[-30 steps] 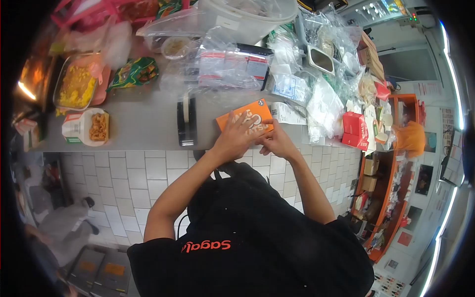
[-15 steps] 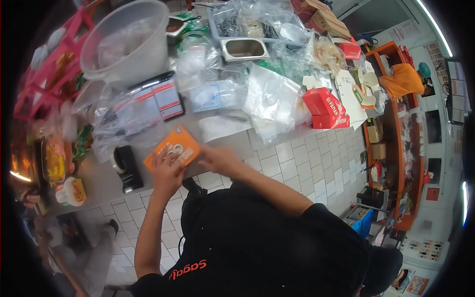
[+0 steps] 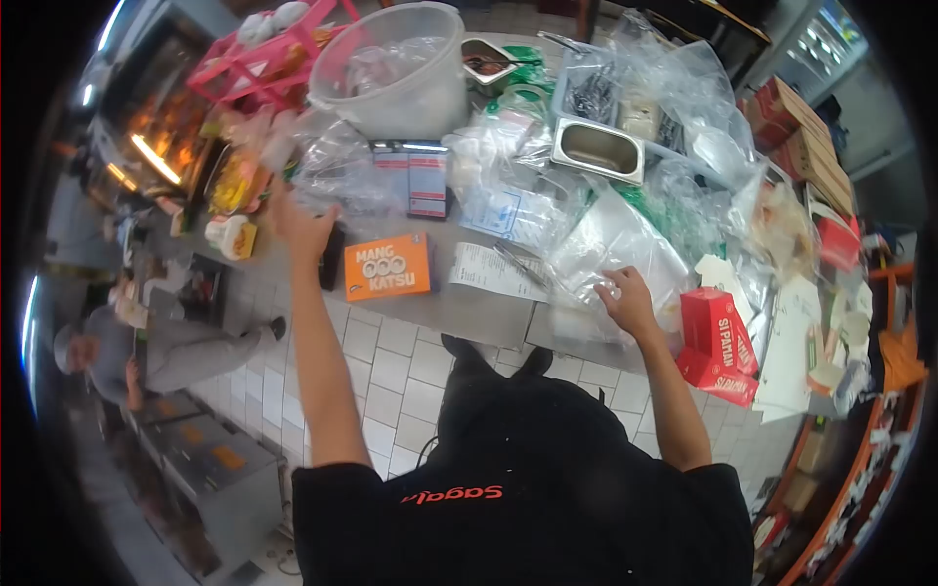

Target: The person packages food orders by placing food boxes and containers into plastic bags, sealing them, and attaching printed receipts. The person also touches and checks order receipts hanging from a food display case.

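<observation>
An orange food box [image 3: 388, 252] printed "MANG KATSU" lies shut on the steel table near its front edge, with neither hand touching it. My left hand [image 3: 301, 227] is stretched out to the left of the box, beside a crumpled clear plastic bag [image 3: 342, 168]. Its fingers are blurred but look spread, with the thumb apart. Partly behind that wrist is the black tape dispenser [image 3: 333, 262]. My right hand [image 3: 628, 301] hovers over or rests on a stack of clear plastic bags [image 3: 630, 239], fingers loosely bent and apart; contact is unclear. A printed receipt [image 3: 489, 269] lies between box and bags.
Red "SI PAMAN" boxes [image 3: 713, 337] stand at the right edge. Behind are a steel pan [image 3: 598, 151], a large plastic tub [image 3: 391, 112], a tablet screen [image 3: 410, 181] and a pink crate [image 3: 269, 63]. Another person [image 3: 176, 342] is at the left, beyond the table.
Both hands have left the orange box, which now lies flat on the table. My left hand has moved left and away, my right hand right to the plastic bags. The view has turned left.
</observation>
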Tool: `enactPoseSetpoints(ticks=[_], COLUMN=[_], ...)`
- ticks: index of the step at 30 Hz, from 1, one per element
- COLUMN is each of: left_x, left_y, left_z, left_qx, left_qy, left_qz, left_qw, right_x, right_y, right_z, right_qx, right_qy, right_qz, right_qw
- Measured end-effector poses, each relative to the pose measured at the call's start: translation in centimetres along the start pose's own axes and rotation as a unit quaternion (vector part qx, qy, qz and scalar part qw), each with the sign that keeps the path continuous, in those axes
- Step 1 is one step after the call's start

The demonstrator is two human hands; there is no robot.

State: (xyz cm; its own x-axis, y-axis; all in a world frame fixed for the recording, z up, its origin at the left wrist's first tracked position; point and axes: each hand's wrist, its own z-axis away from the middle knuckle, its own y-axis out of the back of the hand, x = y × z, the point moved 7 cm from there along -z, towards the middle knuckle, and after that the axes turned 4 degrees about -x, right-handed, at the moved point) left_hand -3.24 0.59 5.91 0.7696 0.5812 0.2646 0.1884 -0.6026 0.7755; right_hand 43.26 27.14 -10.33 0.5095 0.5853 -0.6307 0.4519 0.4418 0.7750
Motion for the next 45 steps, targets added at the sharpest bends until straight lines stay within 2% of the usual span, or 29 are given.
enactPoseSetpoints(ticks=[2, 3, 4, 5, 6, 7, 8, 10, 12, 13, 14, 15, 19, 20, 23, 26, 27, 28, 30, 32, 33, 35, 36, 37, 38, 39, 42, 43, 45], left_x=[-1.8, -2.8, -3.8, -6.7, -10.0, -11.8, -11.2, -8.0, -5.3, -3.5, -1.1, -0.4, 0.4, -2.3, -3.3, -8.1, -8.1, -7.3, -3.4, -6.0, -6.9, -7.3, -7.3, -6.9, -5.2, -4.2, -3.3, -3.4, -3.3], left_y=[-2.0, -3.4, -4.4, -6.1, -8.0, -8.7, -7.7, -4.2, -0.4, 1.3, 3.5, 4.8, 5.6, 3.9, 4.4, 3.0, 1.6, 0.6, -0.2, -4.8, -6.8, -7.8, -7.8, -7.2, -5.4, -4.7, -5.1, -5.4, -5.5], left_z=[-1.0, -1.5, -1.8, -1.9, -2.1, -2.9, -3.5, -4.5, -5.9, -6.2, -6.4, -5.9, -4.7, -3.9, -3.0, -0.3, 1.8, 4.1, 6.9, 7.8, 8.1, 5.6, 4.2, 2.4, 0.6, 0.2, -0.2, 0.1, 1.3], left_qx=[-0.129, -0.191, -0.206, -0.216, -0.224, -0.232, -0.191, -0.137, -0.121, -0.173, -0.222, -0.268, -0.377, -0.334, -0.218, -0.112, -0.121, -0.130, -0.125, -0.161, -0.179, -0.182, -0.187, -0.260, -0.329, -0.393, -0.475, -0.468, -0.445], left_qy=[-0.018, -0.031, -0.057, -0.021, 0.013, 0.044, 0.037, 0.064, 0.070, 0.109, 0.152, 0.195, 0.003, -0.014, -0.015, 0.131, 0.106, 0.079, -0.074, -0.074, -0.075, -0.081, -0.085, 0.007, 0.100, 0.192, 0.251, 0.300, 0.391], left_qz=[-0.141, -0.207, -0.256, -0.191, -0.124, -0.057, 0.007, 0.059, 0.057, 0.069, 0.083, 0.098, -0.038, -0.154, -0.074, 0.104, 0.129, 0.157, 0.061, 0.066, 0.068, 0.119, 0.143, 0.256, 0.360, 0.449, 0.574, 0.627, 0.707], left_qw=[0.981, 0.959, 0.943, 0.957, 0.967, 0.970, 0.981, 0.987, 0.989, 0.976, 0.960, 0.938, 0.925, 0.930, 0.973, 0.980, 0.979, 0.976, 0.987, 0.982, 0.979, 0.973, 0.968, 0.931, 0.867, 0.779, 0.618, 0.546, 0.387], right_x=[-3.3, -4.5, -7.8, -11.6, -15.8, -19.8, -23.4, -28.3, -30.1, -30.6, -30.8, -31.3, -31.6, -31.3, -29.6, -27.3, -24.9, -24.0, -23.6, -23.8, -25.4, -28.6, -30.1, -32.1, -33.8, -35.3, -38.1, -37.8, -36.7], right_y=[1.3, -0.1, -1.3, -2.9, -4.9, -7.7, -10.0, -14.5, -18.8, -20.3, -21.5, -21.6, -17.7, -16.7, -13.1, -8.0, -7.6, -6.0, -3.2, -1.8, -0.8, 0.9, 0.8, 0.9, 0.6, -0.4, -5.5, -8.0, -13.0], right_z=[0.1, 0.0, -0.1, -0.8, -1.8, -3.0, -4.2, -6.6, -9.6, -10.6, -11.5, -11.3, -9.9, -9.4, -7.0, -5.5, -5.3, -4.7, -4.1, -3.4, -3.3, -3.5, -3.9, -4.2, -4.8, -5.3, -8.0, -9.1, -10.6], right_qx=[0.114, 0.117, 0.110, 0.052, -0.023, -0.109, -0.150, -0.128, -0.165, -0.189, -0.255, -0.260, -0.292, -0.306, -0.350, -0.452, -0.445, -0.431, -0.398, -0.365, -0.333, -0.251, -0.196, -0.185, -0.156, -0.147, -0.066, 0.011, 0.080], right_qy=[0.006, -0.001, 0.061, 0.166, 0.178, 0.222, 0.276, 0.331, 0.319, 0.313, 0.294, 0.288, 0.252, 0.244, 0.204, 0.166, 0.132, 0.097, 0.029, -0.040, -0.042, -0.040, 0.022, 0.057, 0.103, 0.105, 0.106, 0.141, 0.211], right_qz=[-0.045, -0.104, -0.135, -0.134, -0.139, -0.089, -0.095, 0.073, 0.122, 0.148, 0.140, 0.138, 0.115, 0.109, 0.089, -0.011, -0.089, -0.111, -0.149, -0.185, -0.247, -0.372, -0.459, -0.451, -0.374, -0.360, -0.397, -0.395, -0.324], right_qw=[0.992, 0.988, 0.983, 0.976, 0.974, 0.965, 0.945, 0.932, 0.925, 0.919, 0.910, 0.911, 0.915, 0.914, 0.910, 0.876, 0.881, 0.890, 0.905, 0.912, 0.909, 0.893, 0.866, 0.872, 0.908, 0.915, 0.909, 0.908, 0.919])
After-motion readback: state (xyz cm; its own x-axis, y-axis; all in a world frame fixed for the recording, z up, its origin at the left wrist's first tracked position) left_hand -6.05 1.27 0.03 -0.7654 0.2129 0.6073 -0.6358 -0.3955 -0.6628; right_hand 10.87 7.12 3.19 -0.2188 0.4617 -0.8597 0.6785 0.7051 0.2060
